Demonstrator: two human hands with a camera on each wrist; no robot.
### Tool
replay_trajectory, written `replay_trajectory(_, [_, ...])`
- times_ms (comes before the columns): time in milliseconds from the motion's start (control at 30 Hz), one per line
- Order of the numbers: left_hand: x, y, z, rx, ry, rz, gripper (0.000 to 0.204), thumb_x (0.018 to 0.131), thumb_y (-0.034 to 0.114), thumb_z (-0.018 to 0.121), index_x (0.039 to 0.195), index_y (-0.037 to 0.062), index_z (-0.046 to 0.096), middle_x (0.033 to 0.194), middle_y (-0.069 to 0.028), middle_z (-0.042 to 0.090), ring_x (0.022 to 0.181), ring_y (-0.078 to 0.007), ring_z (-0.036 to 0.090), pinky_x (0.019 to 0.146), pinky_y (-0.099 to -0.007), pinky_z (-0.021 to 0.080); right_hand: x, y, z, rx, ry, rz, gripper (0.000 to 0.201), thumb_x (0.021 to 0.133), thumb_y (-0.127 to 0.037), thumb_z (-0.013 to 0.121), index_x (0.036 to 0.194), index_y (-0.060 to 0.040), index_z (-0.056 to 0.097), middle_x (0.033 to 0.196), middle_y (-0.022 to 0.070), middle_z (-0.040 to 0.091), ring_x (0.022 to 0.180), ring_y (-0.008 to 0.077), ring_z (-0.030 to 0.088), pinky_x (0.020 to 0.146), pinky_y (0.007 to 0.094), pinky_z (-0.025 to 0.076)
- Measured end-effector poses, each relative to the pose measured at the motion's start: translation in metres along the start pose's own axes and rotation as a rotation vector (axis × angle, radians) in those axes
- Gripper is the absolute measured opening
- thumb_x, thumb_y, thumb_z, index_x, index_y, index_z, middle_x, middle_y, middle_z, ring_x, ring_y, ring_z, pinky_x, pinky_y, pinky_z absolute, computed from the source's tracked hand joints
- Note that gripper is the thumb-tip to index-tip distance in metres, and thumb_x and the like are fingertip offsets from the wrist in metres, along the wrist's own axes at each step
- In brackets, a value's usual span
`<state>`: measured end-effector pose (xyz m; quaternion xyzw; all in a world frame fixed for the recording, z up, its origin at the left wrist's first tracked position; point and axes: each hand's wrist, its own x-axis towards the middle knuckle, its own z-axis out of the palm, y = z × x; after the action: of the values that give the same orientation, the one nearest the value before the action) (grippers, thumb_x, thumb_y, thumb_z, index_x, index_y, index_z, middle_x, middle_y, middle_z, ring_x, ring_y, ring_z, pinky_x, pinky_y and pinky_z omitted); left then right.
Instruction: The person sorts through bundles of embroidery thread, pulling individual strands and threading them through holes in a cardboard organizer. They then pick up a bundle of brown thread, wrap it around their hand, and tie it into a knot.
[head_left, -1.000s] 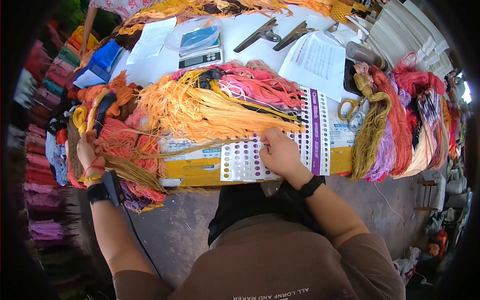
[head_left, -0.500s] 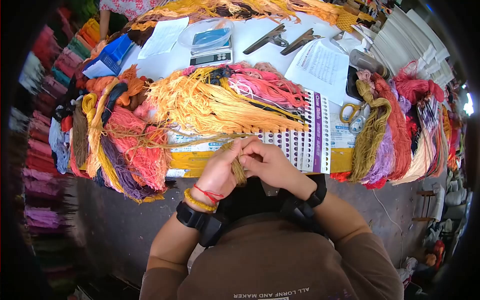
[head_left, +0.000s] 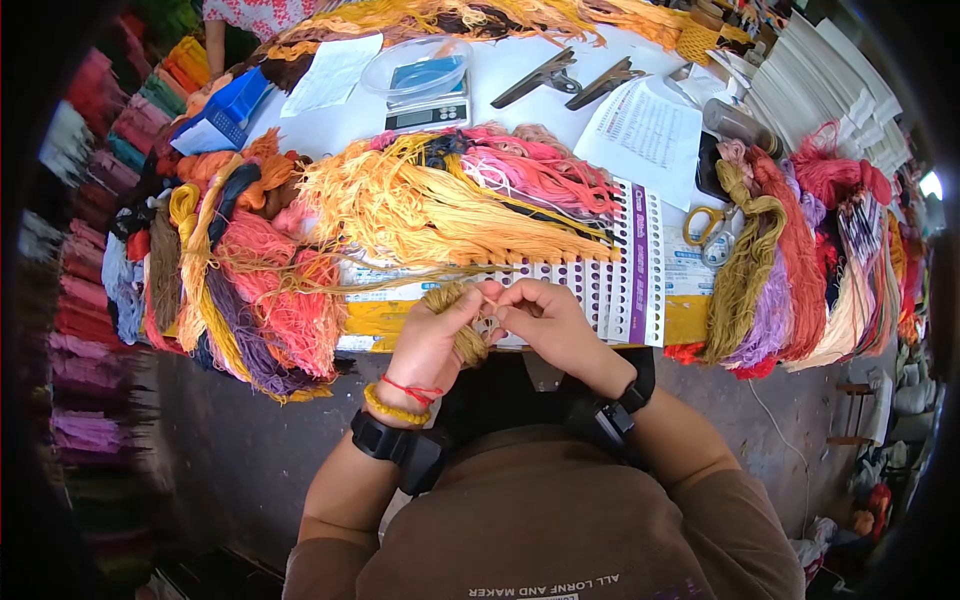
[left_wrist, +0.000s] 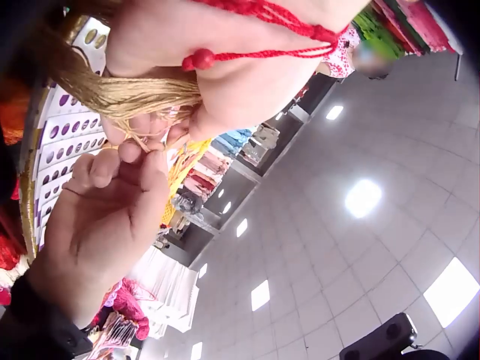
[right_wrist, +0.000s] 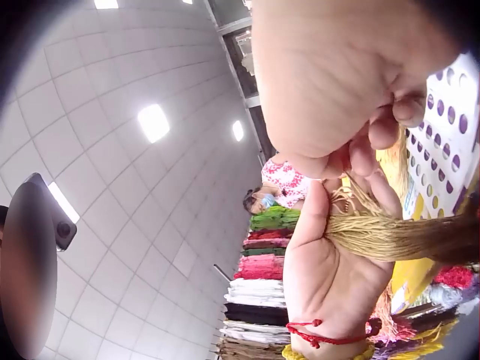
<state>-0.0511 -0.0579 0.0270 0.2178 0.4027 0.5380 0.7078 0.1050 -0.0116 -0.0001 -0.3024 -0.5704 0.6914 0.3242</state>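
In front of the person, over the table's front edge, the left hand [head_left: 422,352] grips a bundle of olive-tan thread [head_left: 469,346]. In the left wrist view the bundle [left_wrist: 142,94] passes under the palm, with fine loose strands at its end. The right hand [head_left: 550,325] has thumb and fingertips pinched together on those strands, close to the left fingertips. The right wrist view shows the thread [right_wrist: 382,234] lying across the left palm [right_wrist: 326,277]. Just beyond the hands lie white cards with punched holes [head_left: 640,290], with orange thread [head_left: 500,230] fastened along one.
Hanks of coloured thread [head_left: 270,260] hang over the table edge at left, and more [head_left: 780,260] at right. Scissors [head_left: 718,248], a scale [head_left: 428,115], metal clips [head_left: 540,78] and a printed sheet [head_left: 645,125] lie further back. Another person [right_wrist: 285,180] stands across the table.
The left hand has come from the hanks at left to the middle, bringing the olive-tan thread. The right hand has left the cards and now pinches strands at the bundle's end.
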Motion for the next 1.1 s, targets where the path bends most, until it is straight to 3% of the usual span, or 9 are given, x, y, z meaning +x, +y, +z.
replay_trajectory(67, [0.001, -0.007, -0.003, 0.121, -0.043, 0.095, 0.024, 0.085, 0.01, 0.055, 0.105, -0.0038, 0.056, 0.096, -0.0096, 0.06, 0.084, -0.0165, 0.058, 0.067, -0.0281, 0.05, 0.0, -0.004, 0.004, 0.088, 0.029, 0.01, 0.011, 0.085, -0.007, 0.054, 0.082, 0.0029, 0.054, 0.095, 0.01, 0.061, 0.068, 0.0103, 0.06, 0.062, 0.0214, 0.047])
replay_trajectory(300, [0.003, -0.013, -0.004, 0.149, 0.018, 0.15, 0.019, 0.083, 0.009, 0.058, 0.098, -0.0035, 0.06, 0.091, -0.0092, 0.062, 0.081, -0.0158, 0.059, 0.068, -0.0281, 0.049, 0.0, 0.004, 0.002, 0.0, 0.024, -0.006, 0.014, 0.086, -0.01, 0.053, 0.083, 0.0039, 0.053, 0.1, 0.0118, 0.06, 0.069, 0.0101, 0.059, 0.065, 0.023, 0.047])
replay_trajectory(500, [0.001, -0.011, -0.004, 0.071, 0.05, 0.146, 0.016, 0.083, 0.008, 0.058, 0.095, -0.0021, 0.06, 0.091, -0.0094, 0.062, 0.081, -0.0158, 0.059, 0.069, -0.0289, 0.049, -0.001, 0.003, 0.007, 0.012, 0.05, -0.051, 0.014, 0.086, -0.01, 0.053, 0.083, 0.003, 0.053, 0.084, 0.0063, 0.06, 0.071, 0.0086, 0.057, 0.064, 0.0223, 0.046])
replay_trajectory(667, [-0.001, -0.011, -0.005, 0.042, 0.063, 0.144, 0.016, 0.084, 0.009, 0.058, 0.094, -0.0035, 0.059, 0.088, -0.0096, 0.061, 0.08, -0.016, 0.06, 0.072, -0.0283, 0.049, 0.002, 0.019, 0.006, 0.012, 0.069, -0.051, 0.011, 0.085, -0.011, 0.054, 0.084, -0.0009, 0.054, 0.074, 0.002, 0.059, 0.064, 0.0035, 0.051, 0.056, 0.0187, 0.04])
replay_trajectory(867, [-0.002, -0.012, -0.004, -0.025, 0.086, 0.138, 0.014, 0.083, 0.006, 0.058, 0.092, -0.0042, 0.059, 0.086, -0.0089, 0.061, 0.077, -0.0144, 0.059, 0.072, -0.0256, 0.048, -0.005, -0.002, 0.009, -0.003, 0.103, -0.018, 0.008, 0.083, -0.009, 0.055, 0.079, -0.0025, 0.053, 0.072, 0.0008, 0.059, 0.058, 0.0014, 0.045, 0.051, 0.0174, 0.036])
replay_trajectory(1100, [0.002, -0.022, -0.011, 0.101, 0.031, 0.204, 0.012, 0.081, 0.004, 0.06, 0.091, -0.0032, 0.06, 0.082, -0.0072, 0.061, 0.072, -0.0115, 0.056, 0.067, -0.0224, 0.046, -0.002, 0.018, 0.009, -0.05, 0.109, -0.056, 0.01, 0.082, -0.011, 0.057, 0.078, -0.0031, 0.054, 0.072, 0.0008, 0.06, 0.055, 0.0018, 0.042, 0.05, 0.0176, 0.036])
